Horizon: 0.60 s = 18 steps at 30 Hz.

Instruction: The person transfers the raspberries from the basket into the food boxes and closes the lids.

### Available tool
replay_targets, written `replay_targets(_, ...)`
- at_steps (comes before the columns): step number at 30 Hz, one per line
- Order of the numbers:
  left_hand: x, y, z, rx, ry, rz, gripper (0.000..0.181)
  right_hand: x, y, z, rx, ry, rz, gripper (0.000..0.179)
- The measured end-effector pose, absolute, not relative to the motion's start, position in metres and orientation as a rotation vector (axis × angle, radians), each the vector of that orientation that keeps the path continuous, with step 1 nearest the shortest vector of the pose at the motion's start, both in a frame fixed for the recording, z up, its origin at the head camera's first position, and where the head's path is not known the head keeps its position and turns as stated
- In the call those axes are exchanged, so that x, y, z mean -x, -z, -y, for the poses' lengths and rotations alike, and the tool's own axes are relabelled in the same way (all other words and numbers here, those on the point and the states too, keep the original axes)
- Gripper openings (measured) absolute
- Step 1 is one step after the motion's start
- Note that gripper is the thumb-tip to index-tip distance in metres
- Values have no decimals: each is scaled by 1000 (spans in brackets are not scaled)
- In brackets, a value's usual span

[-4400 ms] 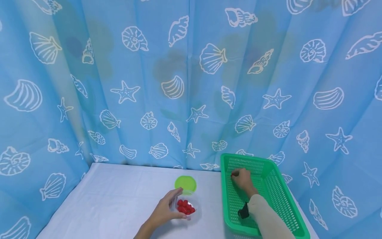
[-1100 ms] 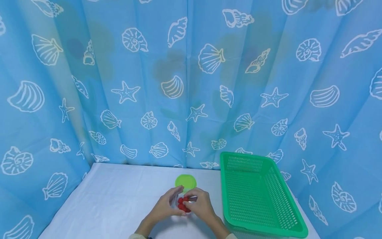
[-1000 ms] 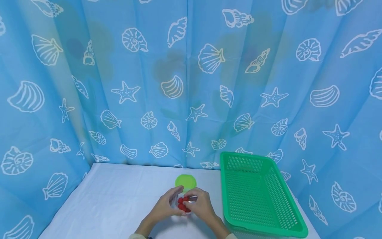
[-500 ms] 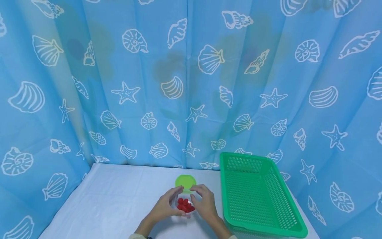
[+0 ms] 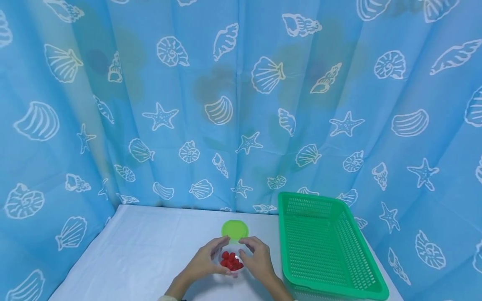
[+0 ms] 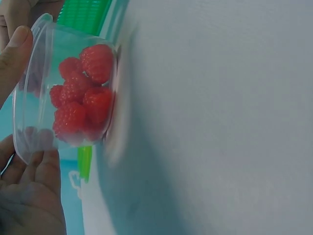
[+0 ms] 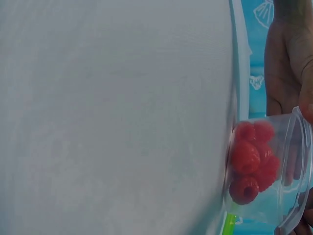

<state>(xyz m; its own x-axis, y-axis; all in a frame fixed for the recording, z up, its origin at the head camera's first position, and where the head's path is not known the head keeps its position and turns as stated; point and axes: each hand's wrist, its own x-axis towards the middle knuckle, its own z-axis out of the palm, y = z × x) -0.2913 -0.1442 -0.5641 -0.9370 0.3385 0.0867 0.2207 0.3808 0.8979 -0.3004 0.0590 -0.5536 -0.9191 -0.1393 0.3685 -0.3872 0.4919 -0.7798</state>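
Observation:
Several red raspberries lie in a clear plastic tub at the near middle of the white table. In the head view my left hand grips the tub from the left, thumb at its near side and fingers at its far side. My right hand curves beside the tub's right rim, its thumb and fingers spread apart with no berry between them. In the right wrist view, raspberries show through the tub wall, with fingertips right at the rim. A light green round lid lies just beyond the tub.
A green perforated basket stands on the right side of the white cloth-covered table. Behind the table hangs a blue curtain printed with seashells and starfish.
My right hand has come from the basket to the tub, pinched at a raspberry there, then spread its fingers. The left hand and tub have shifted slightly left.

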Motion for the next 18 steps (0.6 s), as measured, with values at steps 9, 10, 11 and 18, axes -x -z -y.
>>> replay_targets(9,287,565,149,-488,-1622,-2522,99,303,554,-59,-521,-1473,2452,22)
replay_targets(10,287,565,149,-485,-1622,-2524,100,303,554,-59,-518,-1479,2456,22)
replay_targets(11,287,565,149,-484,-1621,-2531,101,303,553,-60,-519,-1482,2456,22)
replay_targets(18,288,562,154,-491,-1677,-2520,94,310,553,-58,-371,-1559,2379,27)
